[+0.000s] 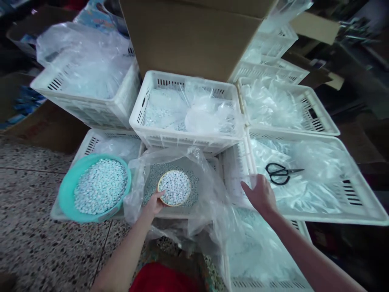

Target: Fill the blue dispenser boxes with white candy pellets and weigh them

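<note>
My left hand [156,202] grips the near left rim of a small yellow-edged bowl [174,187] full of pale pieces. The bowl is over a plastic-lined crate [146,182] that holds more small pieces. My right hand [260,194] is at the edge of the right-hand crate, thumb apart from the other fingers, which are curled and partly hidden; whether it pinches the clear plastic there cannot be made out. Just right of that hand, black-handled scissors [282,173] lie on plastic bags. A turquoise basin [65,190] heaped with pale pieces stands at the left.
White crates with plastic bags surround the bowl: one behind [188,136], one at the back left [88,103], others at the right [364,211] and lower right. A large cardboard panel [194,40] rises behind. Speckled floor [36,243] shows at the left.
</note>
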`<action>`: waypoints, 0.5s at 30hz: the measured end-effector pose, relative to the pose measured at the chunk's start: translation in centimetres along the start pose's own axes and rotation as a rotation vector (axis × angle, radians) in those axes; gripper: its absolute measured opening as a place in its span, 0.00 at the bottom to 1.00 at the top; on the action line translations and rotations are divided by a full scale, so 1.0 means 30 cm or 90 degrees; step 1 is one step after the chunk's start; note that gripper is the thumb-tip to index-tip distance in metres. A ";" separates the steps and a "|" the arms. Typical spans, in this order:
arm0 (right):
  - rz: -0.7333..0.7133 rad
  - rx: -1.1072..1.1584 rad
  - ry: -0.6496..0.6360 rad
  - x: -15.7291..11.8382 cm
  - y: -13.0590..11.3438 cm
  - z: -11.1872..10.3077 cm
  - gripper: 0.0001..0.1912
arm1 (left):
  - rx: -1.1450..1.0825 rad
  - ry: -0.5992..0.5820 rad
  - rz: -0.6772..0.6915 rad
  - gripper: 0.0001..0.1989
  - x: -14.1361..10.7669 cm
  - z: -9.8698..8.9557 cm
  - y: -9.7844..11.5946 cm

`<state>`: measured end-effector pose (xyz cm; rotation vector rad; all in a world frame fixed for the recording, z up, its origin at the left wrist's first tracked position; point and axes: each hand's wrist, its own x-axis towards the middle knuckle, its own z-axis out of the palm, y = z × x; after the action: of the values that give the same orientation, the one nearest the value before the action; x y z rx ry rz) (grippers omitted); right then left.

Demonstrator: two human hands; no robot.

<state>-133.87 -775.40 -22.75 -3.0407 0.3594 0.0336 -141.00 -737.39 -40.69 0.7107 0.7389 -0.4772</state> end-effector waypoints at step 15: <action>0.040 0.047 -0.043 -0.054 -0.065 -0.079 0.15 | -0.001 0.120 0.206 0.33 -0.607 -0.139 0.288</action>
<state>-134.96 -773.32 -20.20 -2.9466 0.4409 0.1240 -149.37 -725.89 -25.81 0.8635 0.7816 -0.1158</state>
